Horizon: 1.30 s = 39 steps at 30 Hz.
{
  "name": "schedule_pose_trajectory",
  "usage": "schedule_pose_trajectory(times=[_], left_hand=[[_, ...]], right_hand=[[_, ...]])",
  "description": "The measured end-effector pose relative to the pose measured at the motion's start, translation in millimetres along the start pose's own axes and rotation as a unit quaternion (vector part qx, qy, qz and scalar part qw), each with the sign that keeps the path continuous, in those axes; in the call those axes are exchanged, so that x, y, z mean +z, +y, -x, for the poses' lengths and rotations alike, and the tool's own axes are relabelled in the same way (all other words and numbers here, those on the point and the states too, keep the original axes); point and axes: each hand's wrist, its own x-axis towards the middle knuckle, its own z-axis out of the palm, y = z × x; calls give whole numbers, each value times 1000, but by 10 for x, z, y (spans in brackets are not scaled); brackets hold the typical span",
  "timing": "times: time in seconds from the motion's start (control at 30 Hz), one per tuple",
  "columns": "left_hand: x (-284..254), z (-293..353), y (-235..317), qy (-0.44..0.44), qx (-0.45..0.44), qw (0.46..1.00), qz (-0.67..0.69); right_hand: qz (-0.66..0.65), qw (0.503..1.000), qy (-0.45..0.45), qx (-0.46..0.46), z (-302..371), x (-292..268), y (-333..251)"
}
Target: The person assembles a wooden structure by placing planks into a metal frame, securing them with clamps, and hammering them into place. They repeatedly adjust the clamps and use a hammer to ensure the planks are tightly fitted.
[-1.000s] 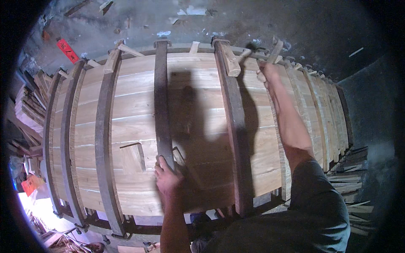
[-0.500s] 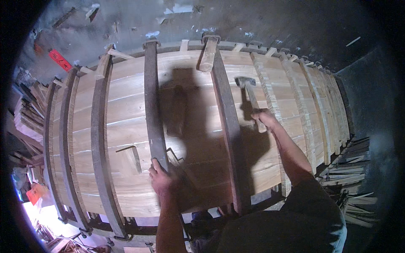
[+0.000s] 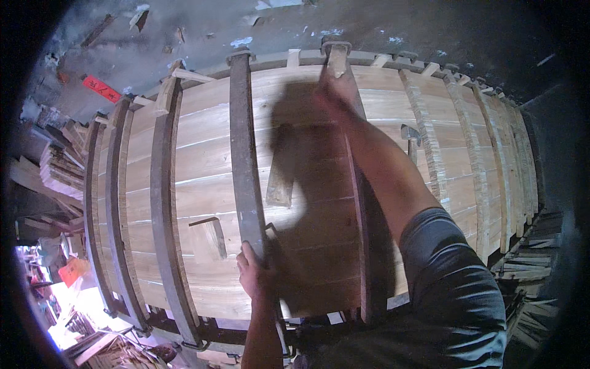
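Note:
A broad panel of pale wooden boards (image 3: 203, 147) lies under several dark bars (image 3: 243, 154) that cross it front to back. My left hand (image 3: 253, 273) is closed round the near part of one bar. At the far edge, my right hand (image 3: 337, 93) grips a short wooden block (image 3: 337, 64) on top of the neighbouring bar; its fingers are blurred. Right of my right forearm a hammer (image 3: 410, 133) lies on the panel, its handle partly hidden. Between those two bars rests a loose wooden block (image 3: 280, 178), in shadow.
Left of my left hand lies a wooden piece with a dark bent edge (image 3: 212, 237). Rough wooden battens (image 3: 424, 129) cross the panel's right side. Small wedges (image 3: 294, 58) line its far edge, near a grey wall (image 3: 393, 24). Wood strips are piled at both sides (image 3: 525, 270).
My right hand has let go of the hammer, leaving it on the panel, and moved far and left to the block on the bar. My left hand stays on its bar; the view has shifted left.

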Motion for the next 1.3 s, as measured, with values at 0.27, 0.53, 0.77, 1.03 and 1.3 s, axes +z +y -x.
schedule_pose_trajectory(times=[0.27, 0.53, 0.77, 1.03, 1.3], left_hand=[[-54, 24, 112, -4, 11, 1000, 21], [-63, -23, 194, -9, -9, 1000, -19], [98, 17, -46, 32, 20, 999, -5], [41, -53, -4, 12, 8, 1000, -9], [-12, -5, -100, -54, -27, 998, 8]], right_hand=[[75, 989, -110, -64, -589, -806, 1385], [112, 988, -1, 108, -432, 230, 531], [179, 979, -100, 8, -455, -821, 1059], [200, 975, -59, 73, -151, -261, 129], [102, 944, -297, 98, -551, -1367, 1320]])
